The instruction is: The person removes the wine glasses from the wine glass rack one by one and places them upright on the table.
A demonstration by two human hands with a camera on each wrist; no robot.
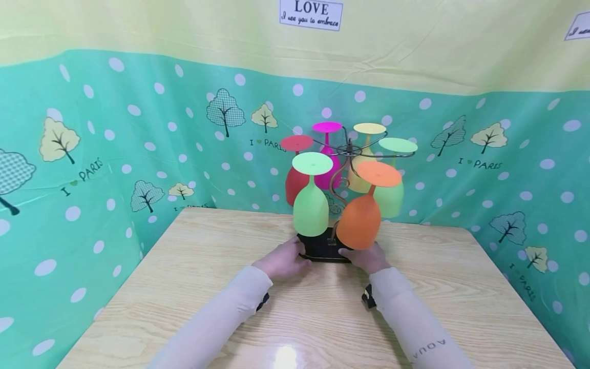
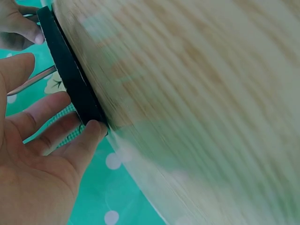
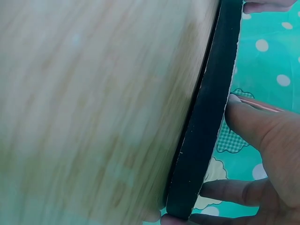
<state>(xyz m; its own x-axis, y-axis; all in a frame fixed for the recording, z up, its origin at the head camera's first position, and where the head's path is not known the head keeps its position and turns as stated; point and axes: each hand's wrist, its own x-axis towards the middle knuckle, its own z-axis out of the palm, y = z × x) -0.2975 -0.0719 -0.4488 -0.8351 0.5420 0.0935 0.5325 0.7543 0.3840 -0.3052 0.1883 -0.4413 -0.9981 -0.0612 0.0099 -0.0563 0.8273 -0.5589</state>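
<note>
A metal glass rack with a black base stands on the table, several colored goblets hanging upside down from its arms. In front are a green goblet and an orange goblet. Behind them hang a red goblet, a magenta goblet, a yellow goblet and a second green goblet. My left hand grips the base's left end, fingertips on its edge in the left wrist view. My right hand, partly behind the orange goblet, holds the right end.
The wooden table reaches out on both sides of the rack. A green and yellow patterned curtain hangs close behind the rack and along the left and right sides.
</note>
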